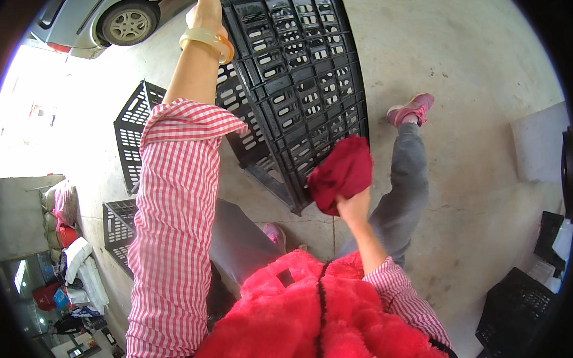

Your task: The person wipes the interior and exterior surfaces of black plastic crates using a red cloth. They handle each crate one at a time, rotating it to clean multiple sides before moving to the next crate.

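A large black slatted plastic crate [302, 84] is tilted in front of me. At its far left corner, my left hand [206, 16] is closed on the rim, with its fingers partly cut off by the picture's top edge. A dark red cloth [342, 174] is bunched in my right hand [355, 207], which presses it against the crate's near right part. The cloth hides most of that hand's fingers.
More black crates [131, 131] [119, 229] stand on the concrete floor to my left. A parked car [98, 21] is at the far left. Piled bags and clothes [85, 274] lie at left. Another black crate [515, 310] and a pale block [541, 142] are on the right.
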